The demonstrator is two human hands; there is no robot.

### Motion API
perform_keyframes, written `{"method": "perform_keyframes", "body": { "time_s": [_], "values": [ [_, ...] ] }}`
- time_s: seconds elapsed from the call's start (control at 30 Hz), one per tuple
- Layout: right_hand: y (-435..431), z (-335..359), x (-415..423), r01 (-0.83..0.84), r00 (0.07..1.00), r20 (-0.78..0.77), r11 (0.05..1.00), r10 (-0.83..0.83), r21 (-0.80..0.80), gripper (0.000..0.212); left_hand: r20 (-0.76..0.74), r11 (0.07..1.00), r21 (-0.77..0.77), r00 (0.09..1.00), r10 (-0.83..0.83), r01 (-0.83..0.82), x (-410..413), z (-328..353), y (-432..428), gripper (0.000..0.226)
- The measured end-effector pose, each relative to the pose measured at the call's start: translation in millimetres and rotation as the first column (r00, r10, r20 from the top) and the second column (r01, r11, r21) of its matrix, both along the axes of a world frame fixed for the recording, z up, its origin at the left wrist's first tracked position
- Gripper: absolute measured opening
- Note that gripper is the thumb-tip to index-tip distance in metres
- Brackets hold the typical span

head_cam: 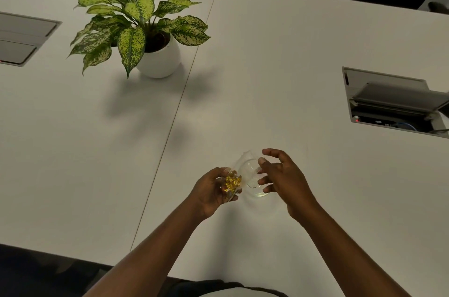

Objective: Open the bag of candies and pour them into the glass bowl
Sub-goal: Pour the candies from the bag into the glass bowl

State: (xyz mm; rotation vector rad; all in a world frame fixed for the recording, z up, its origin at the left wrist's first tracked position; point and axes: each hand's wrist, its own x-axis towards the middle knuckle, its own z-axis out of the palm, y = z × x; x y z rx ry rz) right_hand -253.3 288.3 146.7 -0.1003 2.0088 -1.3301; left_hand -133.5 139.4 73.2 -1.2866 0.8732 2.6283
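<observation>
Head view: person's two bare arms reach fwd over a white counter (267, 65). Left hand (211, 192) is curled around the lower part of a clear bag (234, 181), fingers (224, 171) wrapped on it, w/ gold-wrapped candies (232, 182) bunched inside just above the palm. Bag's upper end flares up & to the right, toward the right hand (281, 175). Right-hand fingers (263, 163) are loosely spread, thumb & forefinger tips at or near the bag's top edge; can't tell if they actually pinch it, film is too transparent & blurry there. Glass bowl (257, 192) sits on the counter between the hands, partly behind the right fingers & the bag, looks empty of candies. Bag is held above/just beside the bowl's left rim. Further back left, a potted plant (136, 17) w/ speckled green leaves in a round white pot (160, 61), well apart from the hands. Grey cable hatch (393, 100) set in the counter at right w/ lid up, another hatch (21, 36) at far left edge. Seam in the counter runs diagonally left of the left arm.
</observation>
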Motion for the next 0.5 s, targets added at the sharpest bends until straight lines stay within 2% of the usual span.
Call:
{"method": "perform_keyframes", "body": {
  "time_s": [0.07,0.17,0.27,0.33,0.5],
  "values": [
    [7,-2,2,-0.091,0.982,-0.165,0.995,0.096,0.038,0.023,0.035,1.0,-0.002,0.999,0.008,-0.008,0,-3,2,0.031],
    [14,-8,5,-0.234,0.931,-0.257,0.964,0.261,0.13,0.019,0.08,1.0,-0.006,0.997,0.022,-0.021,-1,-7,6,0.033],
    [15,-20,4,-0.268,0.918,-0.244,0.943,0.313,0.199,0.013,0.102,1.0,-0.004,0.995,0.023,-0.023,-1,-11,9,0.033],
    [15,-31,1,-0.236,0.934,-0.219,0.948,0.282,0.212,0.008,0.111,1.0,-0.003,0.994,0.025,-0.025,-1,-15,9,0.033],
    [17,-55,-9,-0.147,0.985,-0.066,0.971,0.162,0.186,0.014,0.201,0.999,-0.015,0.978,0.048,-0.046,-3,-24,9,0.025]
  ]
}}
